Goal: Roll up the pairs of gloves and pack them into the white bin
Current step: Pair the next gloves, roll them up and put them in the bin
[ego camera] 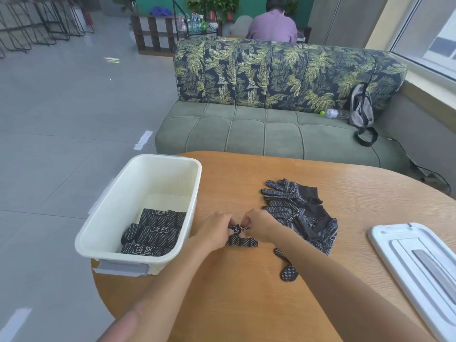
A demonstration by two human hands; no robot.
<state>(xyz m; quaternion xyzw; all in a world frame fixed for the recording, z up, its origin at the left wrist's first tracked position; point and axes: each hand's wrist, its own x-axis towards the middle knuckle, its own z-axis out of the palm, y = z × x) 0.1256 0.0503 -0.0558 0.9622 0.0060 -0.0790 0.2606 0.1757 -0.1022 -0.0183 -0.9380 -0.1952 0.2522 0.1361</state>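
Half-rolled pair of dotted black gloves [240, 236] at lower centre of the frame, on the wooden table [246, 292], pinched at its 2 ends by curled fingers of left hand [217, 229] and right hand [259, 225]. Just left, white bin [103, 218] holding 3 or 4 rolled pairs [154, 234]. Right of the hands, heap of loose gloves [296, 211]. Far right, white lid [417, 265]; green sofa [269, 134] behind.
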